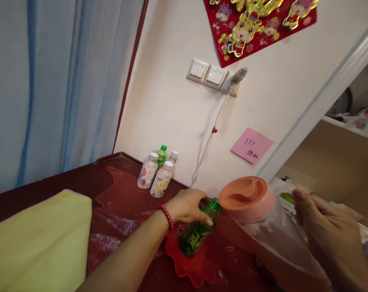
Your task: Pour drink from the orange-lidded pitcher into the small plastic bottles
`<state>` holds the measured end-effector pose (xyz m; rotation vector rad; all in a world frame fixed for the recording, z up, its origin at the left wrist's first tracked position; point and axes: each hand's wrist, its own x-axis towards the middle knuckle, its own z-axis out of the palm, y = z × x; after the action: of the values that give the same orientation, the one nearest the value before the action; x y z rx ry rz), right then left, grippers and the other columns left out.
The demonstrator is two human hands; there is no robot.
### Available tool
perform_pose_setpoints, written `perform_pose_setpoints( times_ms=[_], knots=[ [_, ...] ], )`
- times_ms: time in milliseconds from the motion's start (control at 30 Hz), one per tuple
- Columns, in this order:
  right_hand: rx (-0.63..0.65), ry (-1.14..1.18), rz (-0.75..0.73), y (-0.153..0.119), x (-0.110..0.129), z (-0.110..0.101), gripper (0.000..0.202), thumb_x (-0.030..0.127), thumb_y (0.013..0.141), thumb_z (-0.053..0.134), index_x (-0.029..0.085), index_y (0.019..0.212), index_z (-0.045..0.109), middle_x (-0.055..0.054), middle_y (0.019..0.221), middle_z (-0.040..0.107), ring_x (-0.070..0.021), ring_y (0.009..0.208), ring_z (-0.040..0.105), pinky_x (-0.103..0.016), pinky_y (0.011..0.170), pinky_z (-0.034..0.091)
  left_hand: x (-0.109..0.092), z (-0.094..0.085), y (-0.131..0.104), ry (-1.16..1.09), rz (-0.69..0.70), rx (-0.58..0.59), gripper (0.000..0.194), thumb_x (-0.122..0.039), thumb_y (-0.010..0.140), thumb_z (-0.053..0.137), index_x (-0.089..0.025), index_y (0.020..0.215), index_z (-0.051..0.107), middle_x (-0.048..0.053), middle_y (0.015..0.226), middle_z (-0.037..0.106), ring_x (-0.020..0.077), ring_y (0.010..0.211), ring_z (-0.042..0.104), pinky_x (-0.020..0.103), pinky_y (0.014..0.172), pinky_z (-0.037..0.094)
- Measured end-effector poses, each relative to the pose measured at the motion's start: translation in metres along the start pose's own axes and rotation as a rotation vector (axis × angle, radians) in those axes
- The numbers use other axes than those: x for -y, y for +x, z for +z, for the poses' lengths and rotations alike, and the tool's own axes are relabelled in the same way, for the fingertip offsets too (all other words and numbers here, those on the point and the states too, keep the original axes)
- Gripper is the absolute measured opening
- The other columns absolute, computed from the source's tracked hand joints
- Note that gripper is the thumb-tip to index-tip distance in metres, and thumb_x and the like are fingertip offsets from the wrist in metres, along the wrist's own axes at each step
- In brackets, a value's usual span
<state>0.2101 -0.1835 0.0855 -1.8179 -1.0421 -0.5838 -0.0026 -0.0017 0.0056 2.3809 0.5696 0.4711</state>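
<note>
My left hand, with a red bead bracelet at the wrist, is wrapped around a green plastic bottle. The bottle leans to the right over a red scalloped dish. Close to the bottle's neck is the orange lid of a clear plastic pitcher, whose body tilts left toward the bottle. My right hand is closed at the pitcher's far side, on what appears to be its handle; the handle itself is hidden behind the fingers.
Several bottles with white or green caps stand together by the wall. A yellow cloth lies at the left of the dark red table. A white cord runs down from a wall socket. Shelves are at the right.
</note>
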Motion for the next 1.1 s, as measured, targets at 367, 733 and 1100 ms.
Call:
perform_pose_setpoints(
  times_ms=[367, 733, 1100],
  knots=[
    [0.006, -0.003, 0.003, -0.0003, -0.0034, -0.0005, 0.057, 0.069, 0.080, 0.051, 0.021, 0.051, 0.039, 0.002, 0.052, 0.036, -0.0151, 0.052, 0.038, -0.028, 0.053, 0.028, -0.0001, -0.0007, -0.0001, -0.003, 0.006, 0.002, 0.057, -0.052, 0.060, 0.081, -0.022, 0.107, 0.069, 0.007, 0.106, 0.073, 0.0282, 0.092, 0.067, 0.034, 0.072, 0.048],
    [0.001, -0.004, -0.006, -0.0001, -0.0004, 0.0010, 0.058, 0.071, 0.078, 0.051, 0.022, 0.050, 0.038, 0.002, 0.052, 0.036, -0.0155, 0.052, 0.037, -0.028, 0.052, 0.027, 0.0004, -0.0003, 0.0005, 0.002, 0.008, 0.006, 0.059, -0.052, 0.060, 0.081, -0.022, 0.110, 0.069, 0.006, 0.108, 0.073, 0.0284, 0.095, 0.067, 0.033, 0.075, 0.049],
    [0.003, 0.023, 0.026, -0.0009, 0.0009, 0.0010, 0.058, 0.072, 0.076, 0.052, 0.022, 0.050, 0.038, 0.001, 0.053, 0.037, -0.0162, 0.053, 0.039, -0.029, 0.054, 0.029, 0.0025, 0.0011, 0.0021, -0.011, 0.003, -0.001, 0.059, -0.052, 0.060, 0.081, -0.022, 0.109, 0.069, 0.007, 0.108, 0.072, 0.0289, 0.095, 0.066, 0.035, 0.074, 0.049]
  ],
)
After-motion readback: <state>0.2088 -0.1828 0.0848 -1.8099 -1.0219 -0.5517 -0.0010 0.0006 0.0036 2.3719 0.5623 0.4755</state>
